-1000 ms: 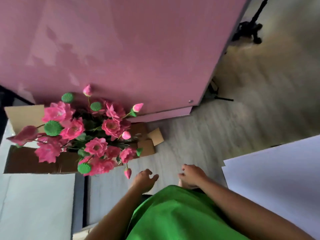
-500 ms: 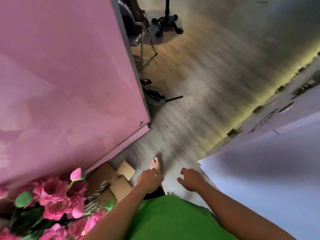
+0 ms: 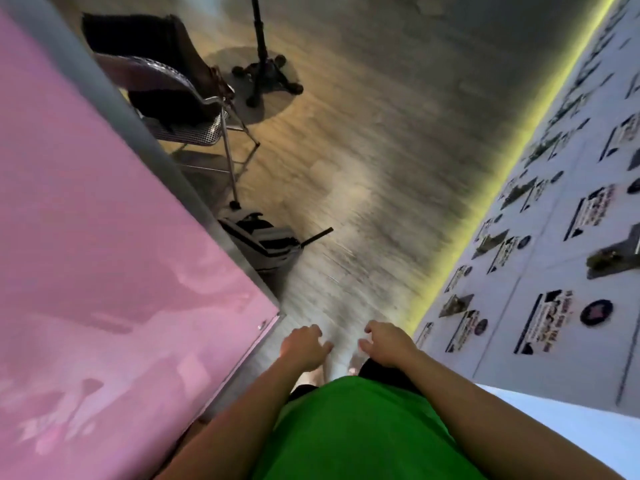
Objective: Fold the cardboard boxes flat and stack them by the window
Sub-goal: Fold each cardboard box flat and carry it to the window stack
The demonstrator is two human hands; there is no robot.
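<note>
Head view is looking down past a green shirt point(image 3: 349, 431) at a grey wood-grain floor point(image 3: 363, 174), which is smeared with blur. Both forearms are reaching forward from the lower edge of the frame. The left hand point(image 3: 303, 346) is hanging over the floor just beside the near corner of a pink panel point(image 3: 104, 254), its fingers loosely curled and a little apart, holding nothing. The right hand point(image 3: 388, 342) is hovering near it, apart from it, fingers likewise relaxed and slightly spread, gripping nothing. Between and below the two hands a bare foot point(image 3: 325, 367) is showing faintly against the floor, though it is too blurred to say more.

No cardboard box is showing anywhere in this view, so where the boxes are lying cannot be told, and no window is appearing either.

Along the left side the pink panel is filling the frame from the top corner down to the bottom edge, with a grey rim running along its right edge. Beyond that rim a metal-framed chair point(image 3: 194, 123) is standing on the floor with dark cloth point(image 3: 138, 39) draped over its back. Near the chair, a black stand with a wheeled base point(image 3: 265, 76) is standing towards the top edge. A grey and black bag-like object point(image 3: 266, 242) is lying against the panel's rim. On the right a pale wall point(image 3: 554, 258) covered in small printed cards is running diagonally, with a yellow-lit strip point(image 3: 485, 209) glowing along its foot.
</note>
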